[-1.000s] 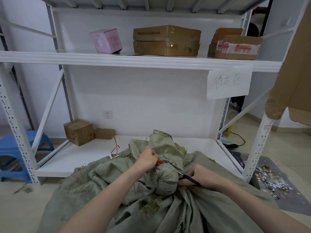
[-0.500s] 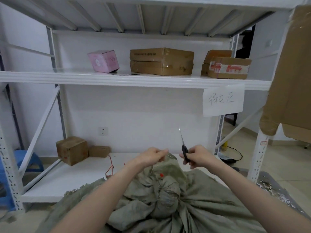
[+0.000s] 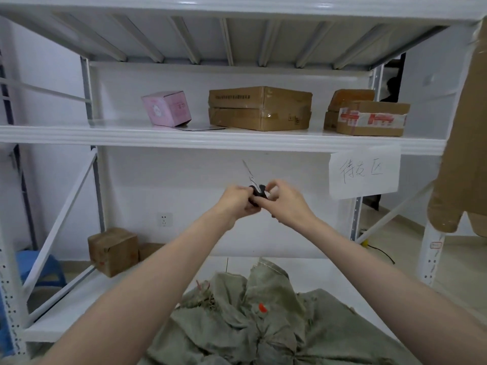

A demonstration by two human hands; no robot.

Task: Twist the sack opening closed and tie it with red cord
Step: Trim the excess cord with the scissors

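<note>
The green woven sack [image 3: 303, 335] lies nearest, its neck bunched, with a bit of red cord [image 3: 262, 308] showing on the twist. Well above and beyond it, clear of the cloth, the left hand [image 3: 237, 204] and right hand [image 3: 287, 205] meet. The fingers of both are curled around the black handles of a pair of scissors [image 3: 257, 194], whose blades point up and left. Behind stands a white shelf [image 3: 210, 137] carrying a pink box [image 3: 167, 108] and a cardboard box [image 3: 259, 108].

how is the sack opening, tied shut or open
Shut: the sack is gathered into a bunched neck with a bit of red cord showing at it.
</note>
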